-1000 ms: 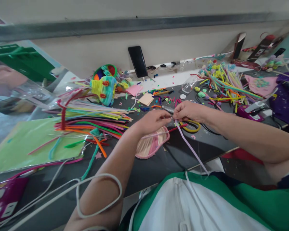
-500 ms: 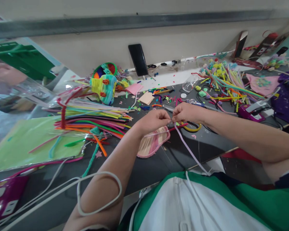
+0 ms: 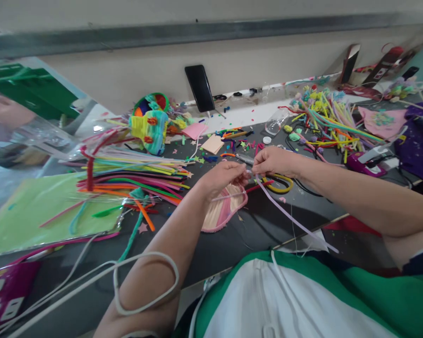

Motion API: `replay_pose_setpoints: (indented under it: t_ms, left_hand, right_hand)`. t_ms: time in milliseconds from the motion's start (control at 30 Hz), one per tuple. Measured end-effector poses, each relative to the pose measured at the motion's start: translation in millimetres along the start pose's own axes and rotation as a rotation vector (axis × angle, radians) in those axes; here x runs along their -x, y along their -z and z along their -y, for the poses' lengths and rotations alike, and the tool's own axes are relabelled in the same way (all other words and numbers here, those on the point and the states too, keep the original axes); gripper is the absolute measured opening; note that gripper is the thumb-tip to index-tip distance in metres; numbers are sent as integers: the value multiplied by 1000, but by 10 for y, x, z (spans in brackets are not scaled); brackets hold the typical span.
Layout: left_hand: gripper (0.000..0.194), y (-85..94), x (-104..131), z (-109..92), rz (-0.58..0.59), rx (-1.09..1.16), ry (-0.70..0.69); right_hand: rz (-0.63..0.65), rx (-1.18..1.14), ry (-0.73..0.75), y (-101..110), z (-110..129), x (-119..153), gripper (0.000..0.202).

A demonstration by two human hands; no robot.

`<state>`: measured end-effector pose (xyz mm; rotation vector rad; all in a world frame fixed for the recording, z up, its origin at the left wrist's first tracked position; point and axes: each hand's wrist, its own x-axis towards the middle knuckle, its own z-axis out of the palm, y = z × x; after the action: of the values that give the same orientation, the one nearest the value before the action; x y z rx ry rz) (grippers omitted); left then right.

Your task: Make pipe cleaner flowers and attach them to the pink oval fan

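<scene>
Between my hands runs a pale lilac pipe cleaner [image 3: 285, 212], one long end slanting down to the right toward my jacket. My right hand [image 3: 273, 161] pinches it between thumb and fingertips. Just left of it, my left hand [image 3: 227, 176] is closed with its fingertips on the pipe cleaner's other part. Under my left hand lies a pink-and-cream striped flat piece [image 3: 222, 211] with a pink fuzzy edge, partly hidden by the wrist. A red pipe cleaner [image 3: 260, 186] and yellow-handled scissors [image 3: 282, 184] lie below my right hand.
Bundled coloured pipe cleaners [image 3: 137, 169] and a green sheet [image 3: 49, 202] lie left. A phone [image 3: 199, 88] leans on the wall. More pipe cleaners [image 3: 331, 117] and a clear cup [image 3: 277, 121] stand right. A white cable [image 3: 144, 256] loops over my left forearm. Magenta power strips [image 3: 363, 164] sit around.
The free end of the lilac pipe cleaner has swung outward to the right. My left hand's fingers have shifted slightly, and the view has moved a little.
</scene>
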<state>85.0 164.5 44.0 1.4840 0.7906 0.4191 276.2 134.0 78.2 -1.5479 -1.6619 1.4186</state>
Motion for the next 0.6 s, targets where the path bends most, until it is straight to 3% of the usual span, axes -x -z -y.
replay_pose_setpoints:
  t_ms: [167, 333, 433, 600]
  left_hand:
    - [33, 50, 25, 30, 143, 275, 164]
    - [31, 66, 13, 63, 146, 257, 94]
    - [28, 40, 2, 46, 84, 0, -9]
    - [21, -88, 17, -14, -174, -931, -338]
  right_hand:
    - [-3, 122, 75, -52, 55, -24, 9]
    - [-8, 123, 47, -77, 44, -64, 8]
    - [-11, 75, 2, -82, 11, -96, 10]
    - [27, -114, -82, -77, -148, -182, 14]
